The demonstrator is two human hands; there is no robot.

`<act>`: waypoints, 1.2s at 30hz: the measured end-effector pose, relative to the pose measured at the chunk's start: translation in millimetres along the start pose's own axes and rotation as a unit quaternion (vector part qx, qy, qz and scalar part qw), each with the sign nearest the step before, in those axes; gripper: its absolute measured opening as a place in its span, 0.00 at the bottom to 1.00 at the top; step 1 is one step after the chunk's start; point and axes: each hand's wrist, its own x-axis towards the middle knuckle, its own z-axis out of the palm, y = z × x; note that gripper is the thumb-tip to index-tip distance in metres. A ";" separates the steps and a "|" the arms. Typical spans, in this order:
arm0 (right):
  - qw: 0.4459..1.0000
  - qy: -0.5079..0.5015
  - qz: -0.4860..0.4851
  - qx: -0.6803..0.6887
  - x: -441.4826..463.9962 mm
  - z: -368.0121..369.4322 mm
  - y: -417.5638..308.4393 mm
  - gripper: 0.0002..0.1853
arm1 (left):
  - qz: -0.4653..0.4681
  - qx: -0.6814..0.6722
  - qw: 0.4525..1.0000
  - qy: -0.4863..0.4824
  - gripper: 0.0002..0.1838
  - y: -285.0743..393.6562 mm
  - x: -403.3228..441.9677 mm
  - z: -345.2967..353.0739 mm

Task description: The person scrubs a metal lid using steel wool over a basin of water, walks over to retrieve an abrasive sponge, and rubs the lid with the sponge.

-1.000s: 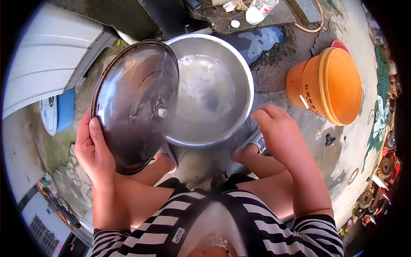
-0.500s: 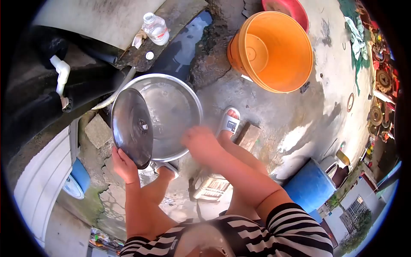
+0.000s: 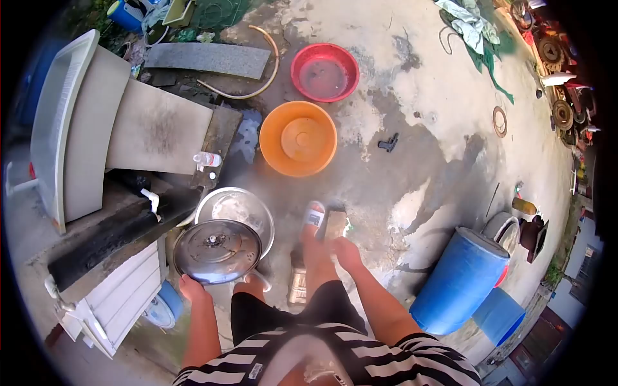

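Observation:
My left hand (image 3: 193,287) grips the near rim of a shiny metal pot lid (image 3: 212,255), its knob facing up. The lid covers the near-left part of a round metal basin (image 3: 265,222) on the ground, which has a pale, wet-looking bottom. My right hand (image 3: 348,253) is out to the right, beside my leg and a block (image 3: 335,223) on the ground. Its fingers look curled closed; whether anything is in them is hidden.
Ahead stand an orange bucket (image 3: 269,148) and a red basin (image 3: 351,67). A plastic bottle (image 3: 207,159) stands on a ledge at left. Blue barrels (image 3: 450,283) are at right. A small wooden stool (image 3: 297,286) is by my feet; a dark object (image 3: 388,143) lies on the concrete.
The lid has turned from steeply tilted to flatter, knob up. My right hand has moved from the basin's edge out to the right. The view has become wider, with things looking smaller.

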 end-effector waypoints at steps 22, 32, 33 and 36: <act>0.976 0.067 -0.191 -0.084 141.7 -531.3 3.1 0.10 | -0.195 -0.250 0.938 0.138 0.17 273.7 -226.7 290.2; 0.994 0.027 -0.102 -0.040 291.0 -637.1 -81.7 0.10 | -0.201 -0.357 0.903 0.128 0.17 328.2 -252.7 378.2; 0.994 0.023 -0.100 -0.030 303.5 -646.2 -88.0 0.10 | -0.204 -0.349 0.906 0.124 0.18 337.0 -260.8 379.0; 0.995 0.005 -0.099 -0.009 342.9 -673.5 -103.7 0.10 | -0.210 -0.382 0.886 0.157 0.23 315.7 -257.9 394.8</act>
